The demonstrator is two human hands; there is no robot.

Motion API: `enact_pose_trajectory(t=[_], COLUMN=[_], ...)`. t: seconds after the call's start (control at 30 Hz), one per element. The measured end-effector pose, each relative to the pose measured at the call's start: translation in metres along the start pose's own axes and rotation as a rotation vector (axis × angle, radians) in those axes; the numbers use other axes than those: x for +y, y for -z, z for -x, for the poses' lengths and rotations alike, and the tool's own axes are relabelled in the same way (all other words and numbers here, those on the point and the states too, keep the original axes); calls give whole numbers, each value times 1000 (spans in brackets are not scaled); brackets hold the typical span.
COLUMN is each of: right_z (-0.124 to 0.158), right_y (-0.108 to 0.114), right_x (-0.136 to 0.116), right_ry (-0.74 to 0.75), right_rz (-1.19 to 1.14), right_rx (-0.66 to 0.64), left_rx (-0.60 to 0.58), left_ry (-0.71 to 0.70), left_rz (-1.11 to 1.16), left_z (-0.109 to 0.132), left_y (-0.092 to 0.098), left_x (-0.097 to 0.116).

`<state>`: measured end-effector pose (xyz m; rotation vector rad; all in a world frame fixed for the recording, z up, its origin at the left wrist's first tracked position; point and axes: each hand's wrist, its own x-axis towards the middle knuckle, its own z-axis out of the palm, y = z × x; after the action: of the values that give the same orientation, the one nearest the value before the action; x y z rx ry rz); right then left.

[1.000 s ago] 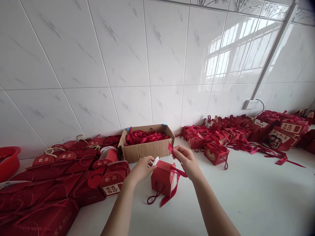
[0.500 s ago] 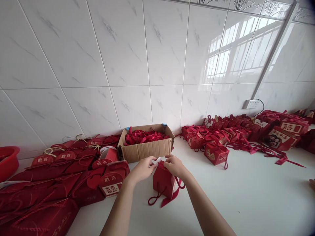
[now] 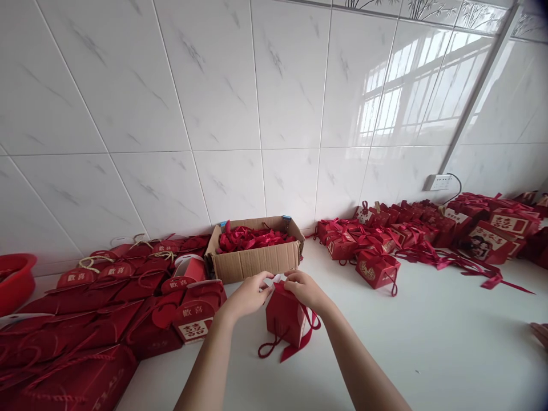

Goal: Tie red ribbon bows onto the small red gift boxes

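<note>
A small red gift box (image 3: 282, 319) stands on the white counter (image 3: 428, 342) in front of me. A red ribbon (image 3: 302, 337) hangs down its right side, and a red cord loop trails at its base. My left hand (image 3: 248, 295) pinches the box's top from the left, by a white tab. My right hand (image 3: 303, 289) pinches the same top from the right, fingers closed on the ribbon end. The two hands almost touch over the box.
A cardboard carton (image 3: 254, 257) full of red ribbons sits behind the box. Flat red boxes (image 3: 107, 308) pile up at left by a red basin (image 3: 15, 279). Finished ribboned boxes (image 3: 377, 265) line the wall at right. Another person's fingers (image 3: 540, 332) show at the right edge.
My right hand came down from holding the ribbon end up in the air to the box's top, beside my left hand. Another person's fingers came into view at the right edge.
</note>
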<state>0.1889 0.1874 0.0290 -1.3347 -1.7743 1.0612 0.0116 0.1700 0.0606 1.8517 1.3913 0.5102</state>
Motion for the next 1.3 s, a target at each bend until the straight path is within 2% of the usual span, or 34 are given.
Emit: enact_pose_trajectory(t=[0.57, 0.8, 1.0, 1.07, 1.13, 1.23, 1.3], right_z=[-6, -2, 6, 10, 15, 23, 27], right_y=[-11, -13, 0, 10, 21, 39, 47], right_x=[8, 3, -7, -8, -7, -2, 4], right_ry=[44, 85, 99, 98, 85, 38, 8], right_rz=[49, 101, 160, 190, 226, 294, 337], right_rx=[38, 53, 75, 95, 119, 123, 65], left_rx=[-4, 127, 221, 285, 431, 820, 1073], left_ry=[-73, -87, -117, -125, -132, -141, -134], left_rz=[-13, -37, 29, 61, 128, 250, 167], left_z=[1, -5, -6, -4, 0, 11, 18], left_y=[0, 0, 6, 14, 26, 47, 58], left_x=[0, -3, -8, -10, -14, -22, -26])
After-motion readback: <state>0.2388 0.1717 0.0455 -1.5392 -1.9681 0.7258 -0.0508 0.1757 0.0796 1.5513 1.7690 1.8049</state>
